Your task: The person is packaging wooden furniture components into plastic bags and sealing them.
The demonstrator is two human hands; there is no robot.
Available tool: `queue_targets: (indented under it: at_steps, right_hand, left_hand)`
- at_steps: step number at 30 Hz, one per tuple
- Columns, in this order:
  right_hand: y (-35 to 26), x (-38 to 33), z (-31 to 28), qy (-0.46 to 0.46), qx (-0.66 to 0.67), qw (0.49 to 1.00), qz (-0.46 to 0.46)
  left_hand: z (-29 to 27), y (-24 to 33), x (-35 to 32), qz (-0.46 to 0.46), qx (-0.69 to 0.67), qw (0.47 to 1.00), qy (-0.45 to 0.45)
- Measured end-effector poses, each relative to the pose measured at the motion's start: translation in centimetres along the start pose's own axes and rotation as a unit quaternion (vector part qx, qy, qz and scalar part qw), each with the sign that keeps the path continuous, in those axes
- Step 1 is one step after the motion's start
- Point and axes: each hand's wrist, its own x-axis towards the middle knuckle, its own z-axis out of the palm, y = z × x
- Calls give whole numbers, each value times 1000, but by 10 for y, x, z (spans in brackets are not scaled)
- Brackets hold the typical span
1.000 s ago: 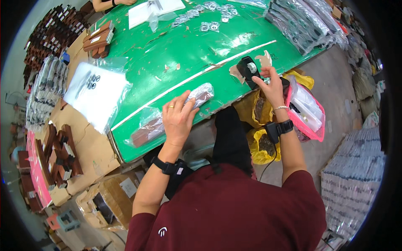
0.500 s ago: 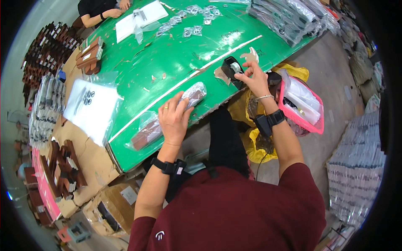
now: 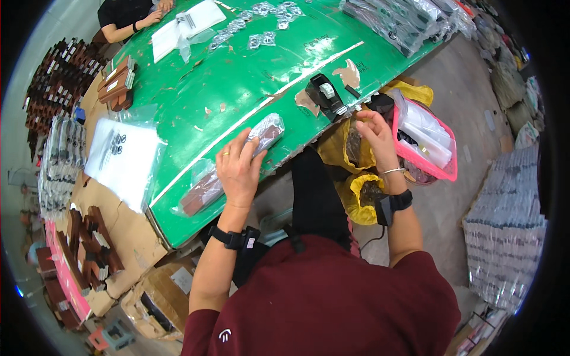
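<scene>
On the green tabletop lies a long brown bar in clear plastic wrap (image 3: 266, 134), slanting along the near edge. My left hand (image 3: 238, 169) holds it down at its middle, fingers curled over the top and hiding that part. A black tape dispenser (image 3: 323, 95) with a roll in it stands to the right of the bar. Just past the table edge, beside the dispenser, my right hand (image 3: 379, 139) has thumb and fingertips drawn together. Whatever is between them is too small to make out.
A pink basket (image 3: 452, 155) with plastic film and yellow bags (image 3: 363, 199) are below the table's right edge. Left are clear plastic bags (image 3: 122, 157) and brown bars (image 3: 89, 246). Small packets (image 3: 261, 40) lie farther off. Another person's arm (image 3: 133, 26) rests at the far left.
My right hand has moved from the tape dispenser toward me and right, past the table edge. My left hand stays on the wrapped bar. The view has shifted slightly.
</scene>
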Motion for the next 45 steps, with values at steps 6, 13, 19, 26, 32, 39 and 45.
queue_targets:
  at_steps: [6,13,19,26,32,39,45]
  right_hand:
    - [43,8,9,26,69,997,16]
    - [56,27,19,84,-125,988,-42]
    - [56,-4,28,35,12,998,48]
    - [-40,-27,139,-106,77,991,20]
    - [-14,-19,149,-68,-136,988,-5]
    - [-22,-28,150,-27,-239,970,-39]
    - [-25,-32,148,-44,-251,966,-45]
  left_hand:
    - [-1,2,1,-5,-5,1000,-5]
    - [0,1,-3,2,2,1000,8]
    - [8,8,-8,31,12,999,17]
    - [10,14,-20,66,70,993,71]
    - [16,20,-25,72,48,992,97]
    - [15,24,-28,85,54,990,95]
    - [12,24,-24,84,46,994,58]
